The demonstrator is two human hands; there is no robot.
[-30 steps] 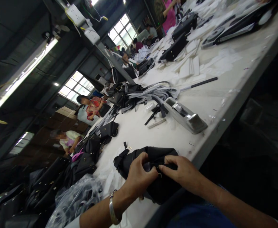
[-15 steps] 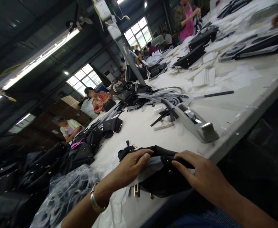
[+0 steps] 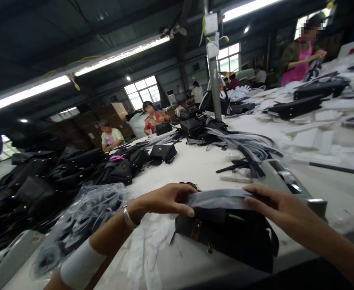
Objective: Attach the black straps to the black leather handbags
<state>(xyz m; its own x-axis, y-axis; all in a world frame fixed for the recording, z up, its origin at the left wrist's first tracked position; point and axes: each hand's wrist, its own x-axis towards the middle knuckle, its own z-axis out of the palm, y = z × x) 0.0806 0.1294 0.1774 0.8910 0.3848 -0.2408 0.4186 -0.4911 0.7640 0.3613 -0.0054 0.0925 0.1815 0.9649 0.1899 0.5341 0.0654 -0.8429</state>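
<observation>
A black handbag (image 3: 231,239) with small metal fittings lies tilted at the near edge of the white table (image 3: 195,169). Along its top runs a pale grey wrapped strip (image 3: 219,198). My left hand (image 3: 163,201) is closed around the strip's left end, thumb in front and fingers behind. At the right end, my right hand (image 3: 275,205) pinches the strip and the bag's upper edge between thumb and fingers. Part of a dark buckled strap (image 3: 190,185) shows behind the bag. The far side of the bag is hidden.
A grey tape dispenser (image 3: 286,181) stands beyond my right hand. Wrapped straps (image 3: 246,141) lie farther back. A clear plastic bag of rolls (image 3: 86,217) and a heap of black bags (image 3: 59,173) are on the left. Co-workers sit or stand around the table.
The view has turned left and levelled. The handbag is turned so that its front and the grey strip show more. My hands stay on it, with the left now around the strip's end.
</observation>
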